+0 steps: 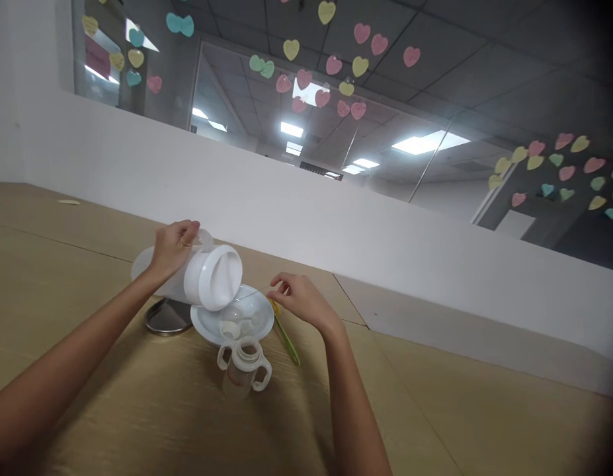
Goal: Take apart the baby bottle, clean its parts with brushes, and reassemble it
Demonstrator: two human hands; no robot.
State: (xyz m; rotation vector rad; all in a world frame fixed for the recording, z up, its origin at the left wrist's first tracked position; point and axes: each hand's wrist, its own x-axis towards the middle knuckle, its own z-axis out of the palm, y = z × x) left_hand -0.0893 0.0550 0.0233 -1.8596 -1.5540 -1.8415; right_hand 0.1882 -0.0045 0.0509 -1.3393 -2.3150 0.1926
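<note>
My left hand [173, 248] is wrapped round the handle of a white pitcher [192, 281], which lies tilted well over, its lidded end above the rim of a white bowl [207, 327]. Clear and whitish parts [233, 325], apparently from a baby bottle, lie in the bowl. At the bowl's right edge, my right hand [299, 301] has curled fingers close together; a thin pale line runs from them over the bowl, too fine to name. An uncapped two-handled baby bottle [241, 373] stands upright in front of the bowl.
A green-handled utensil with a yellow end [287, 340] lies right of the bowl. Left of it is a round, dark metal lid or dish [168, 318]. The wooden table [112, 410] meets a white low wall [286, 218] with glass above, dotted with heart-shaped notes.
</note>
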